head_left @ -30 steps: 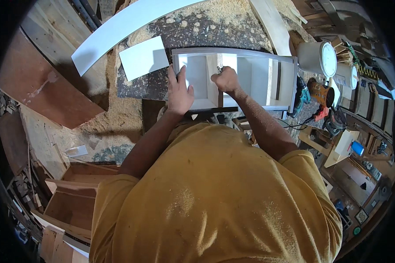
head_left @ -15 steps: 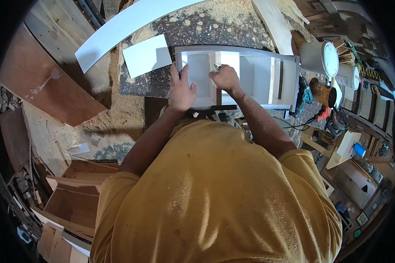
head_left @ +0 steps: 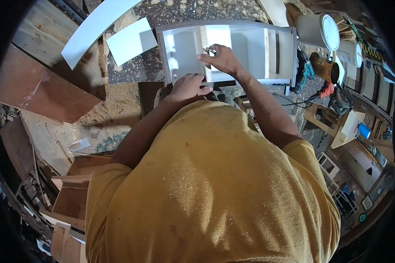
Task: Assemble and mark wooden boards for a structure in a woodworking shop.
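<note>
A long, shallow wooden cabinet frame (head_left: 226, 24) with white inner panels lies open side up on the bench. Upright dividers split it into compartments. My right hand (head_left: 224, 60) is over the left divider (head_left: 204, 38), its thumb and fingers pinched on a small, dark, metallic-looking thing too small to name. At the frame's near edge, my left hand (head_left: 188, 87) has its fingers on one side of the rail and its thumb on the other, closed on it. A white rectangular panel (head_left: 131, 40) lies left of the frame.
A curved white strip (head_left: 90, 33) and a brown board (head_left: 44, 85) lie at left. Right of the frame are a teal drill (head_left: 303, 72), a white bucket (head_left: 316, 30), an orange can (head_left: 324, 66) and a corded tool (head_left: 338, 98). Sawdust covers the bench. Wooden drawers (head_left: 70, 197) stand lower left.
My left hand has come down from inside the left compartment to the near rail. My right hand has shifted slightly, still by the divider. The whole view has tilted, moving the bench upward.
</note>
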`<action>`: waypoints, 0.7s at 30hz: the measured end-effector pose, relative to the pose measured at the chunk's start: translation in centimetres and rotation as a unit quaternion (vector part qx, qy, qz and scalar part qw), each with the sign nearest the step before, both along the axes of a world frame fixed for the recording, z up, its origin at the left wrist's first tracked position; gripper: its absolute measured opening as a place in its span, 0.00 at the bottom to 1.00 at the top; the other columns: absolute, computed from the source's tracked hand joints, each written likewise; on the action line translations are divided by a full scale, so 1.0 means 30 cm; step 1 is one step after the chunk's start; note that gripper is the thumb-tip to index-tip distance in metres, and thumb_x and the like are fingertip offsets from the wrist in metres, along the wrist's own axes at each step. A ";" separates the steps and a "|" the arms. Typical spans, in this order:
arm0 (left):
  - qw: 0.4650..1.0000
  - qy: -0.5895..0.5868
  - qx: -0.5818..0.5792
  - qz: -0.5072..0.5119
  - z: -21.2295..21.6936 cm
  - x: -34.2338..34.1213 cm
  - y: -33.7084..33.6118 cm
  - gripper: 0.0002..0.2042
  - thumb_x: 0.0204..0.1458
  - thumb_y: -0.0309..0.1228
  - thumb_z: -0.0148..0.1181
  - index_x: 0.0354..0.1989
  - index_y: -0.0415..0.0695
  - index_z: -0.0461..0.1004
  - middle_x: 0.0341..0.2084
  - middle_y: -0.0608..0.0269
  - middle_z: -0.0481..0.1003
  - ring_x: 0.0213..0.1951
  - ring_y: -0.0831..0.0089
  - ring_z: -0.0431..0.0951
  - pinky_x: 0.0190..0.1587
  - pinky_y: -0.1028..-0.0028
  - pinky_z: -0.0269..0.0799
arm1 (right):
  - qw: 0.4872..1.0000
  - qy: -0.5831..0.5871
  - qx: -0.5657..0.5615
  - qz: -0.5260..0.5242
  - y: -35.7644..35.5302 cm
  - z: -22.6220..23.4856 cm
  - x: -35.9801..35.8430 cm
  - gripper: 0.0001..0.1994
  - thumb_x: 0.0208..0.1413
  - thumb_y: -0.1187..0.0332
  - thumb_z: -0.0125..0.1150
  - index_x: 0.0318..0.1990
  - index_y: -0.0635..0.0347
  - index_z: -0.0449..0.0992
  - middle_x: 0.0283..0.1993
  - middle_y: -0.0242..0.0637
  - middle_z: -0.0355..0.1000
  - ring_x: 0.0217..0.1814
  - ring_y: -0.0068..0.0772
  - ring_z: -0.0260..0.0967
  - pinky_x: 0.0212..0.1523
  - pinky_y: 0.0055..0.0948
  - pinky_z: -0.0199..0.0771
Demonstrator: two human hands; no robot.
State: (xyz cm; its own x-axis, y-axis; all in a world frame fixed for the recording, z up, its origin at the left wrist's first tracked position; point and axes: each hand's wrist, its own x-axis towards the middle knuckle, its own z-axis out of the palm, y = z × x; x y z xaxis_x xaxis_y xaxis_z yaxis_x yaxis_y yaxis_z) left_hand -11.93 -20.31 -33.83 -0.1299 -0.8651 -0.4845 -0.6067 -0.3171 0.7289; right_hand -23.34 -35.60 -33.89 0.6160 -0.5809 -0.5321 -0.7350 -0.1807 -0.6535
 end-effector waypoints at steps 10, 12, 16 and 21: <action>0.990 0.015 0.122 0.066 0.033 -0.008 -0.032 0.26 0.50 0.55 0.56 0.43 0.41 0.75 0.38 0.51 0.78 0.44 0.57 0.77 0.47 0.62 0.70 | 0.998 -0.016 -0.055 0.029 0.015 -0.099 -0.004 0.23 0.43 0.56 0.57 0.30 0.76 0.72 0.26 0.63 0.71 0.32 0.57 0.73 0.36 0.44 0.72; 0.985 0.026 0.147 0.083 0.047 0.000 -0.043 0.27 0.49 0.55 0.55 0.44 0.42 0.75 0.39 0.52 0.78 0.44 0.57 0.77 0.47 0.61 0.70 | 0.997 -0.013 -0.056 0.041 0.018 -0.078 0.005 0.22 0.43 0.58 0.57 0.29 0.76 0.72 0.25 0.63 0.71 0.31 0.58 0.72 0.35 0.44 0.72; 0.981 0.030 0.179 0.068 0.032 0.009 -0.048 0.29 0.47 0.57 0.56 0.45 0.42 0.75 0.42 0.54 0.77 0.47 0.58 0.76 0.49 0.61 0.69 | 0.997 -0.023 -0.064 0.041 0.024 -0.073 0.015 0.20 0.44 0.60 0.57 0.30 0.77 0.71 0.25 0.62 0.71 0.31 0.59 0.72 0.34 0.44 0.72; 0.983 0.050 0.159 0.078 0.003 0.013 -0.044 0.31 0.47 0.56 0.57 0.45 0.36 0.74 0.40 0.48 0.76 0.46 0.56 0.76 0.50 0.61 0.68 | 0.996 -0.031 -0.080 0.040 0.027 -0.071 0.023 0.20 0.44 0.60 0.57 0.30 0.77 0.71 0.26 0.63 0.71 0.33 0.60 0.72 0.36 0.45 0.72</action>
State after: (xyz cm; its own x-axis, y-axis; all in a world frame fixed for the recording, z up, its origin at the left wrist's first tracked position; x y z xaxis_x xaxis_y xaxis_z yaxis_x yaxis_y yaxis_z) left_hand -11.54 -21.64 -33.73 -0.0681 -0.6856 -0.7248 -0.4634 -0.6216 0.6316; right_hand -22.66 -34.80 -36.01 0.6925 -0.6026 -0.3967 -0.6731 -0.3417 -0.6559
